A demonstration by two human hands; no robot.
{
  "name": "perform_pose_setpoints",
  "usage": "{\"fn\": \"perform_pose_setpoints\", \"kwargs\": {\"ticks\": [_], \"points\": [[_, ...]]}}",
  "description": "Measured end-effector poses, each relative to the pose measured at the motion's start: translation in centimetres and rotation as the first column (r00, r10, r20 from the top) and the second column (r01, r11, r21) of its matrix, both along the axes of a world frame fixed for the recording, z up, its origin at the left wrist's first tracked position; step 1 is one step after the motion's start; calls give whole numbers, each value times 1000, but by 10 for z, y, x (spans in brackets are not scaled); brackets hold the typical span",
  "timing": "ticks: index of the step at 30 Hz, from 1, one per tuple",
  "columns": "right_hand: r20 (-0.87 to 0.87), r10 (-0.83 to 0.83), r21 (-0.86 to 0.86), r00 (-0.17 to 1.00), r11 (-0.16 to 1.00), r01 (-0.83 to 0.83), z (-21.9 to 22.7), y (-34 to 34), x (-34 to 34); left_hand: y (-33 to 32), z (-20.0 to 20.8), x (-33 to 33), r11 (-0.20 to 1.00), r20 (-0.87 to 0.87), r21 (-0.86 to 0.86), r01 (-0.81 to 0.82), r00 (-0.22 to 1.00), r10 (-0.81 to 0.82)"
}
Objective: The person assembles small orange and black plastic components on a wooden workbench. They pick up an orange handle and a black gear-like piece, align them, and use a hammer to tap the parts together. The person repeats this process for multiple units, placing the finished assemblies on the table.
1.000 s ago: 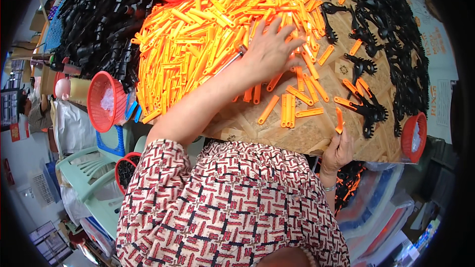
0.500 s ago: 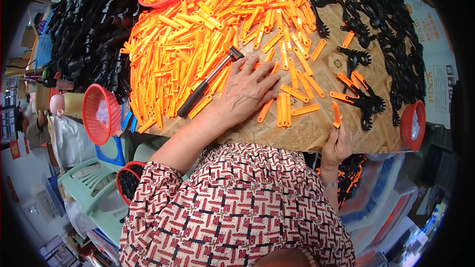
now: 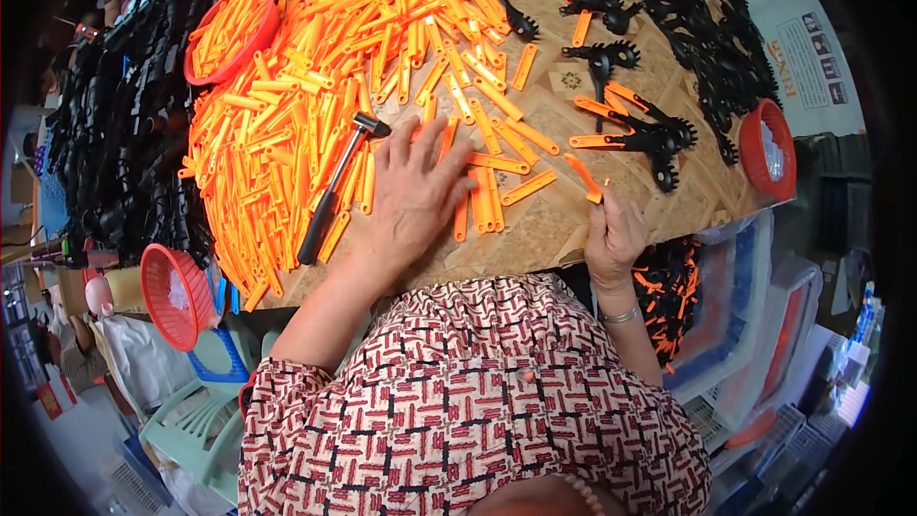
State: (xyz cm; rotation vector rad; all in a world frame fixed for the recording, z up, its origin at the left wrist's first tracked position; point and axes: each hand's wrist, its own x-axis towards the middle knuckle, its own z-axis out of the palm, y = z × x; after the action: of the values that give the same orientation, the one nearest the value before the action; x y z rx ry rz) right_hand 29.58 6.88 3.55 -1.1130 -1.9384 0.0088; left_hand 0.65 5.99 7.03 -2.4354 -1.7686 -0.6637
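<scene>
Right hand [image 3: 614, 234]: at the near table edge, fingers curled, pinching one orange plastic strip [image 3: 584, 178] that slants up and left from the fingertips.
Strip look: flat, narrow, bright orange, same kind as the loose ones around it.
Left hand [image 3: 416, 193]: laid palm down on the table [image 3: 554, 220], fingers spread over several orange strips, holding nothing; forearm coming up from the patterned sleeve.
Hammer [image 3: 331, 193]: just left of the left hand, black handle, small metal head pointing away, lying on the orange pile [image 3: 287, 143].
Black toothed parts [image 3: 650, 139]: beyond the right hand, some with orange strips fitted.
Red baskets: one at the right table edge [image 3: 767, 148], one far left on the pile [image 3: 229, 33], one below the table at left [image 3: 177, 294].
Hard to make out: underside of both hands; black heap [image 3: 124, 134] at far left blurs into one mass; bins at right cut by the rim.
</scene>
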Motion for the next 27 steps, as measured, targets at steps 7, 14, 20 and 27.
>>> {"fn": "perform_pose_setpoints", "kwargs": {"ticks": [7, 14, 20, 27], "points": [[6, 25, 25, 1000, 999, -26, 7, 1, -2, 16, 1, 30, 925, -98, -141, 352, 925, -367], [-12, 13, 71, 1000, 997, -12, 1, 5, 6, 105, 27, -5, 972, -365, -75, -222, 913, 181], [-13, 35, 50, 999, 998, -34, 1, 19, 4, 191, 8, -12, 997, -393, 60, -40, 918, 60], [-35, 31, 26, 999, 999, -31, -9, 42, 18, 243, 15, -55, 914, -436, -36, -405, 829, 350]]}}
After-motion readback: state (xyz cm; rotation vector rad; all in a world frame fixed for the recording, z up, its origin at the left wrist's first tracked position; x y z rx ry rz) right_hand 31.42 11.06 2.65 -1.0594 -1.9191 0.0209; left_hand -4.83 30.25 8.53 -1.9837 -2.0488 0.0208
